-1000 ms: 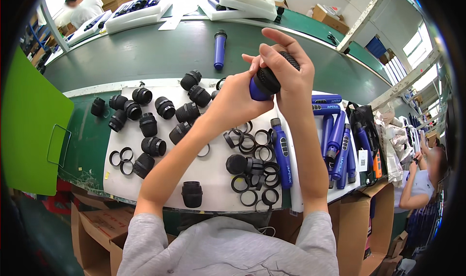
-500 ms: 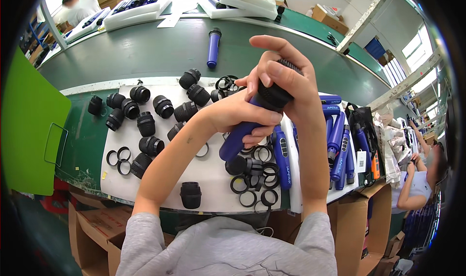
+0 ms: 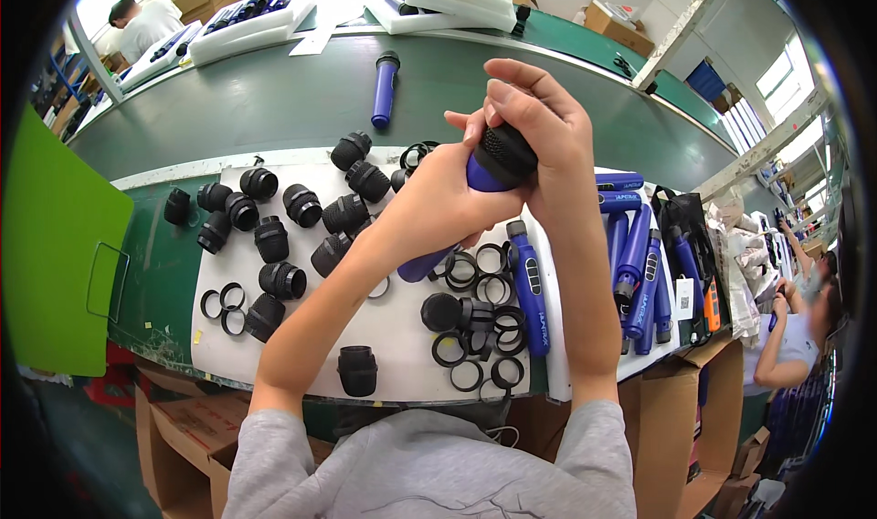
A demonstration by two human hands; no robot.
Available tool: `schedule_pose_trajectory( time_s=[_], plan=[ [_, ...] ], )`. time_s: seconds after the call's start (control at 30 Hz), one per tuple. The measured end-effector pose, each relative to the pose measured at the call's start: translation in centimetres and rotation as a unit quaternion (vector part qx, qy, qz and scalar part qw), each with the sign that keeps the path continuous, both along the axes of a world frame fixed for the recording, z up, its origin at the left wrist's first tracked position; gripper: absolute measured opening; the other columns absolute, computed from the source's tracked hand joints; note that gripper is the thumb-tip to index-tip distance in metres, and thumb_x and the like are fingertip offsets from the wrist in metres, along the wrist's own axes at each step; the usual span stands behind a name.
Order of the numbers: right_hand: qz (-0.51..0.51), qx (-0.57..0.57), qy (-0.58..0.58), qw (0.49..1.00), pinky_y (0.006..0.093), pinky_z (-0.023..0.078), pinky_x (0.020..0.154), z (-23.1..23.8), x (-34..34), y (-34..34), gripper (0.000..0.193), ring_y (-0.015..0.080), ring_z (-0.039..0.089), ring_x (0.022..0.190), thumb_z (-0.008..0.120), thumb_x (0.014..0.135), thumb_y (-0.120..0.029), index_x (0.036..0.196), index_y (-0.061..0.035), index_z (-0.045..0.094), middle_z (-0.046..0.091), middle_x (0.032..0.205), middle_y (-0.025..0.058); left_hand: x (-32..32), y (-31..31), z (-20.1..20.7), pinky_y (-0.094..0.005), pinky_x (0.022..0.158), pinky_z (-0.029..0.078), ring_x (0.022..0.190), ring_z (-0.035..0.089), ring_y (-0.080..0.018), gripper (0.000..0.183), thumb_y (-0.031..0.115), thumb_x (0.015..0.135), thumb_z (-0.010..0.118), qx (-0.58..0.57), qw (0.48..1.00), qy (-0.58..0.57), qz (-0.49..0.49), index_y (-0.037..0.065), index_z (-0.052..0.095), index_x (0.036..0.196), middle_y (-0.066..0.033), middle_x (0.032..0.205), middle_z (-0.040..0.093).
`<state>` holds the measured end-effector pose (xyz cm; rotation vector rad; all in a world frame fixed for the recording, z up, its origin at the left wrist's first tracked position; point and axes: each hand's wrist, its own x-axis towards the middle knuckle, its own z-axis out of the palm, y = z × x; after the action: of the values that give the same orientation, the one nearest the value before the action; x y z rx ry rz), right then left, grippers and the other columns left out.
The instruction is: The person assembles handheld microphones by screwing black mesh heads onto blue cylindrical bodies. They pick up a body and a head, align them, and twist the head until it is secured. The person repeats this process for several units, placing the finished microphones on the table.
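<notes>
A blue handheld microphone (image 3: 423, 265) with a black mesh head slants up to the right between my hands, above the table. My left hand (image 3: 449, 190) is closed round its blue body, just below the head. Curled over the black head, my right hand (image 3: 548, 131) grips it from the far right side, its fingers partly hidden. Beneath them on the white sheet (image 3: 329, 373) lie loose black microphone heads (image 3: 301, 206) and several black rings (image 3: 467, 374). One head (image 3: 357, 371) stands alone near the front edge. Another blue microphone body (image 3: 527, 286) lies beside my right forearm.
Further blue microphone bodies (image 3: 637, 254) lie at the right, next to a black bag (image 3: 681, 217). One microphone (image 3: 385, 90) rests on the green surface behind. White foam trays (image 3: 256, 21) stand at the back; a green panel (image 3: 64, 245) rises at left. Cardboard boxes (image 3: 671, 428) sit below. Two people are farther off.
My left hand has shifted up the microphone, nearer its head. The right hand has turned and moved slightly, so more of the black head shows.
</notes>
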<state>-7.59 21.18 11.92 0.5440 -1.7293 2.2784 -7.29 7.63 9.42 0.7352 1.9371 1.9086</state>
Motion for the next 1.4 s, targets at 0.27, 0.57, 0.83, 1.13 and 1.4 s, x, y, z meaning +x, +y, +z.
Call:
schedule_pose_trajectory(
  time_s=[0.27, 0.57, 0.83, 1.13, 1.4],
  plan=[
    [0.204, -0.019, 0.031, 0.978, 0.0481, 0.058, 0.088, 0.3, 0.4, 0.5, 0.044, 0.0166, 0.067, 0.071, 0.067, 0.088, -0.014, 0.125, 0.0072, 0.057, 0.062, 0.077, 0.0058, -0.5, -0.9, -2.2, -0.0281, 0.047, 0.048, 0.050, 0.059, -0.0163, 0.021, 0.016, 0.085, 0.068, 0.234, 0.875, -0.262, -0.334, 0.001, 0.056, 0.077, -0.0070, 0.064, 0.059],
    [0.097, 0.021, 0.047, 0.994, 0.0510, 0.056, 0.093, 0.5, 0.4, 0.5, 0.052, 0.0182, 0.064, 0.071, 0.059, 0.088, -0.015, 0.131, 0.0122, 0.051, 0.052, 0.074, 0.0031, -0.1, -0.7, -0.1, -0.0253, 0.044, 0.045, 0.047, 0.056, -0.0110, 0.020, 0.015, 0.080, 0.070, 0.065, 0.987, -0.094, -0.116, 0.000, 0.057, 0.080, -0.0030, 0.058, 0.057],
    [0.012, 0.003, 0.015, 1.000, 0.0389, 0.059, 0.088, -0.4, -0.4, 0.2, 0.040, 0.0151, 0.067, 0.071, 0.069, 0.087, -0.011, 0.119, 0.0093, 0.057, 0.065, 0.076, 0.0080, -0.1, 0.2, -0.9, -0.0247, 0.051, 0.047, 0.053, 0.059, -0.0102, 0.029, 0.017, 0.077, 0.072, -0.007, 0.996, 0.057, 0.063, -0.002, 0.062, 0.095, -0.0031, 0.067, 0.062],
    [0.174, 0.017, 0.033, 0.984, 0.0497, 0.057, 0.091, 0.3, 0.4, 0.6, 0.049, 0.0178, 0.066, 0.072, 0.063, 0.088, -0.016, 0.129, 0.0103, 0.053, 0.056, 0.074, 0.0043, -1.0, -1.1, -2.1, -0.0275, 0.047, 0.046, 0.048, 0.058, -0.0152, 0.022, 0.017, 0.081, 0.071, 0.161, 0.921, -0.181, -0.305, 0.000, 0.056, 0.080, -0.0071, 0.061, 0.060],
    [-0.071, 0.040, -0.007, 0.997, 0.0474, 0.057, 0.089, 0.4, 0.5, -0.8, 0.048, 0.0172, 0.064, 0.069, 0.064, 0.087, -0.015, 0.126, 0.0108, 0.052, 0.057, 0.075, 0.0057, 0.1, 0.8, -1.6, -0.0238, 0.049, 0.047, 0.055, 0.059, -0.0097, 0.036, 0.012, 0.076, 0.071, 0.030, 0.995, 0.070, 0.058, -0.003, 0.053, 0.103, -0.0048, 0.072, 0.062]
  ],
)
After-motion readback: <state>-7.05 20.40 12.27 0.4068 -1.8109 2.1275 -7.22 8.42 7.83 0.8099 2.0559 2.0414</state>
